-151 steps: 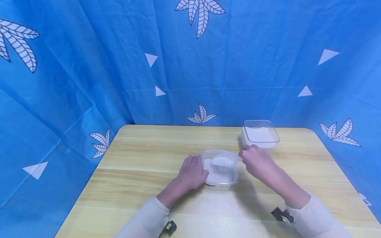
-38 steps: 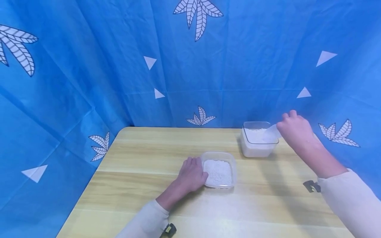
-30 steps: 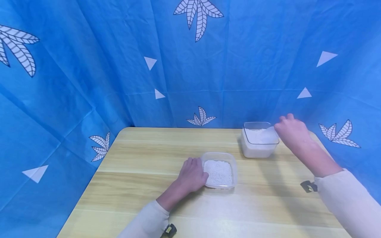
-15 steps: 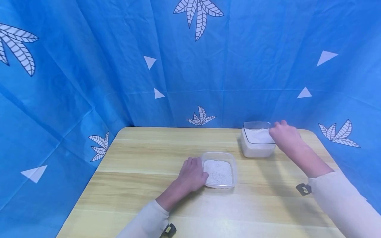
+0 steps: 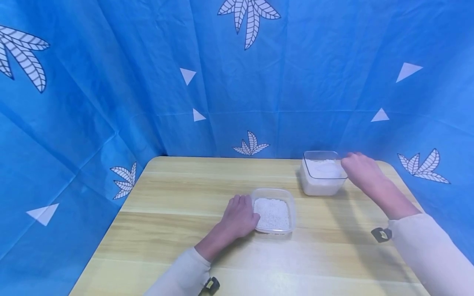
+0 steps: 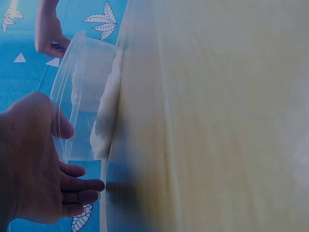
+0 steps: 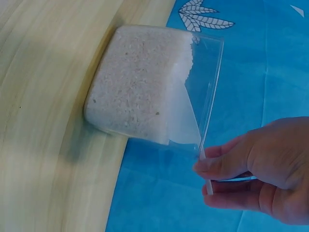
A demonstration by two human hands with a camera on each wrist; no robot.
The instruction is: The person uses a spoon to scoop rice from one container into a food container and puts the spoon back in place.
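My left hand [image 5: 238,216] grips the near side of a low clear plastic container [image 6: 87,58], its thumb over the rim and its other fingers extended along the outside. White rice [image 5: 272,213] covers the bottom of that container. At the back right stands a deeper clear container [image 7: 210,82], filled most of the way with rice [image 7: 135,82]. Over its right rim, my right hand [image 7: 270,169] pinches the handle of a translucent white scoop [image 7: 182,118] between thumb and fingers. The scoop's bowl is inside the deeper container, its lower edge sunk in the rice.
Both containers stand on a light wooden table [image 5: 177,189]. A blue cloth [image 5: 237,82] with white leaf and triangle prints hangs behind it and at the sides. A small dark device [image 5: 381,234] sits at the right wrist.
Five seconds ago the scoop was tipped over the low container; my right hand has since carried it right to the deeper one and lowered it into the rice. The left hand stayed put.
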